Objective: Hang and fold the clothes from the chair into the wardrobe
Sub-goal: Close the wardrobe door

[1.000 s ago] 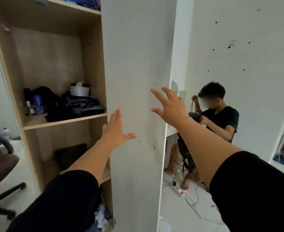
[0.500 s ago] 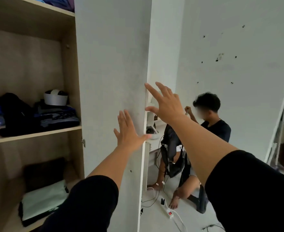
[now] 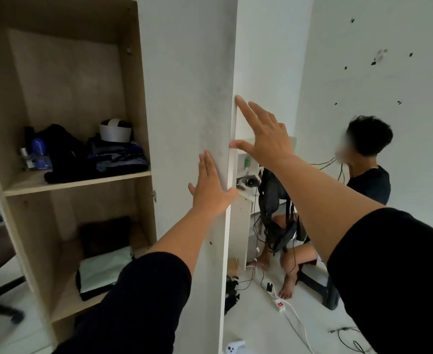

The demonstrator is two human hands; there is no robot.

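A person's left hand (image 3: 211, 185) lies flat, fingers straight, against the pale grey door (image 3: 187, 123) of an open light-wood wardrobe (image 3: 133, 72), while the right hand (image 3: 263, 134) reaches past the door's edge with fingers spread, its grip around nothing. Dark folded clothes (image 3: 95, 157) sit on the middle shelf (image 3: 31, 183); a pale green folded garment (image 3: 105, 269) lies on the shelf below.
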